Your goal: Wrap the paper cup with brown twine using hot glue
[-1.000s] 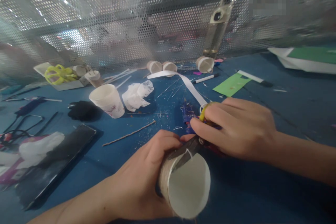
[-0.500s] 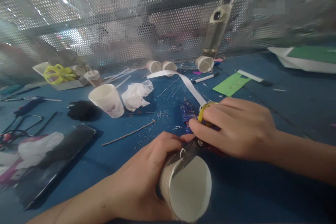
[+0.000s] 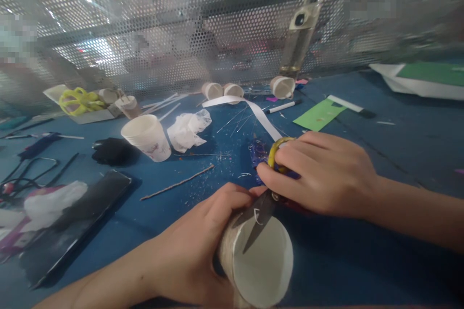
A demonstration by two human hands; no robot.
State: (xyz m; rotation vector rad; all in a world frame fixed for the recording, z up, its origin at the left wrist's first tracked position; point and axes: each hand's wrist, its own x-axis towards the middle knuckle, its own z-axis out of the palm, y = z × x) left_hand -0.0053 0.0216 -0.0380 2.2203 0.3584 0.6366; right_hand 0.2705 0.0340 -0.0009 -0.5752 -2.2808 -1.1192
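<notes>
My left hand (image 3: 195, 246) is wrapped round a paper cup (image 3: 266, 265) that lies tilted with its mouth toward me. Brownish twine-like wrapping covers the cup's outer side. Fingers of my right hand (image 3: 322, 174) are closed on the yellow handles of a pair of scissors (image 3: 259, 222). The blades are parted at the cup's rim, one reaching over the opening and the other near the outer wall. A small white curl of paper sits between the blades. Part of the scissors' handles is hidden by my right hand.
Beyond my hands lie a white paper strip (image 3: 263, 118), a green paper piece (image 3: 317, 115) and a marker (image 3: 284, 107). To the left stand a white paper cup (image 3: 148, 137) and crumpled plastic (image 3: 188, 130). A clear bottle (image 3: 299, 43) stands by the perforated metal screen (image 3: 163, 43).
The scissor blades have opened wider, and one tip now points further into the cup's mouth. My right hand has shifted slightly left; the left hand still grips the cup.
</notes>
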